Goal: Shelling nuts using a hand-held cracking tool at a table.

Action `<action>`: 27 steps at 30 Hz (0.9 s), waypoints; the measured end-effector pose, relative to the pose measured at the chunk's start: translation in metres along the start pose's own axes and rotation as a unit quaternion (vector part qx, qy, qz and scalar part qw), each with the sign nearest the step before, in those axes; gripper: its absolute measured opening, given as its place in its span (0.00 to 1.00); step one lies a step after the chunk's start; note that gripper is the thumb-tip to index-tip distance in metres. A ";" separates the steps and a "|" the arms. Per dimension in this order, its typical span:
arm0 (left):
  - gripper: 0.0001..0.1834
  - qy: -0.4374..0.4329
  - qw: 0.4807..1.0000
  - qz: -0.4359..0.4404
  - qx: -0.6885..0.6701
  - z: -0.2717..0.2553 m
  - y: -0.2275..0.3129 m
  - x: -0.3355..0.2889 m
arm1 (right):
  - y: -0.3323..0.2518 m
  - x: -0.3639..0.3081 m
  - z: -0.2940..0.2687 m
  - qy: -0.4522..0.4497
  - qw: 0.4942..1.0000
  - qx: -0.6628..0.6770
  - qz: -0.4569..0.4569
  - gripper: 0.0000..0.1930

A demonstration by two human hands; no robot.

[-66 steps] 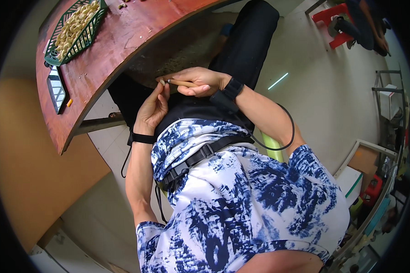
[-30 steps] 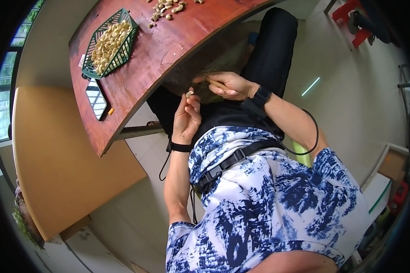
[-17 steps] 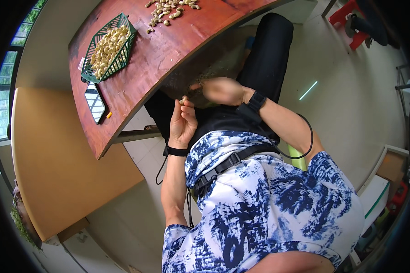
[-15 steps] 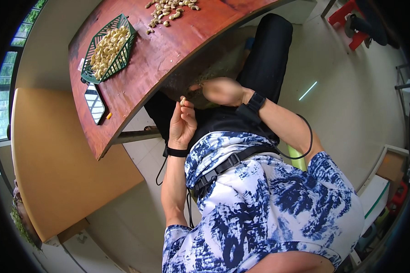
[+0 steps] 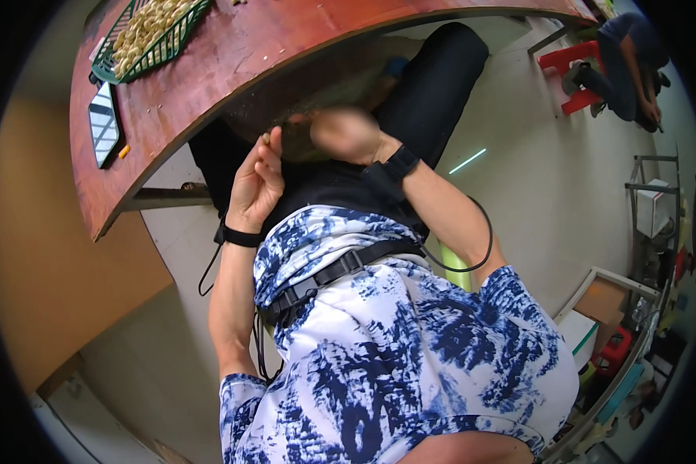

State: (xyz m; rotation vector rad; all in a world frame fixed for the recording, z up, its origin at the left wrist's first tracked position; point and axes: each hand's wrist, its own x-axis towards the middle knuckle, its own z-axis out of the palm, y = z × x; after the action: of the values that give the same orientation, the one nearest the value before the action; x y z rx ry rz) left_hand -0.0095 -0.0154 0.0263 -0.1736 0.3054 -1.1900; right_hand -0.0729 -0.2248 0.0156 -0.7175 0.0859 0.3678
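Note:
Raised over my lap, my left hand [image 5: 258, 184] pinches a small pale cashew [image 5: 266, 139] between its thumb and fingertips. My right hand [image 5: 345, 136] is close by on the right, heavily blurred. Its fingers point toward the left hand, and whether they hold anything is not visible. On the reddish-brown table [image 5: 232, 66], a green slatted plastic basket [image 5: 162, 54] holds a heap of pale cashews [image 5: 148, 29]. Only a bit of the loose cashew pile [image 5: 238, 2] shows at the top edge.
Below the basket lie a phone [image 5: 103, 124] and a small orange piece [image 5: 124, 151] near the table's edge. A tan panel [image 5: 62, 263] stands at left. A person [image 5: 630, 66] sits by a red stool [image 5: 572, 66] at far right. Boxes [image 5: 576, 332] sit at lower right.
The view has shifted, so table and basket sit higher and farther left, and more of the other person shows. My left hand still pinches the cashew, with my right hand beside it.

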 end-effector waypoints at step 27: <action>0.14 0.007 0.993 0.033 -0.112 0.036 -0.076 -0.010 | 0.003 -0.001 -0.001 0.093 0.995 0.043 0.007 0.16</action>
State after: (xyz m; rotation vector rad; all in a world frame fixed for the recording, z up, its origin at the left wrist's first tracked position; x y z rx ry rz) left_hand -0.0684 -0.0353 0.0844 -0.3485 0.4543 -1.0913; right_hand -0.0746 -0.2242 0.0132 -0.6638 0.2812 0.3082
